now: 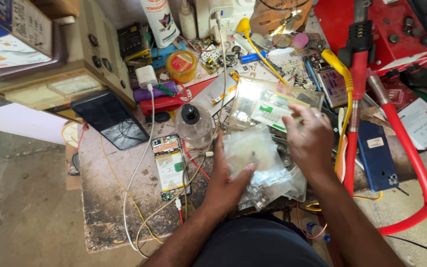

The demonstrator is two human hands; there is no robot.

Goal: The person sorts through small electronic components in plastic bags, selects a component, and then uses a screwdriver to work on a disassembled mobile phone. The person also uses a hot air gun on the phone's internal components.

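Note:
My left hand (226, 182) holds a small clear plastic bag (250, 148) from below, thumb up along its left edge. Under it lies a heap of several more clear bags of small parts (273, 185). My right hand (308, 138) hovers over the heap with fingers spread, a ring on one finger, fingertips at a clear plastic box (268, 104) that holds green and white packets. An opened phone (170, 165) with its back cover off lies to the left of my left hand.
A clear round bottle with a black cap (193, 123), a dark tablet (110, 118), a white charger with cable (146, 76), a yellow jar (182, 66), a blue phone (377, 155), red-handled tools (358, 84) and loose wires crowd the worn bench.

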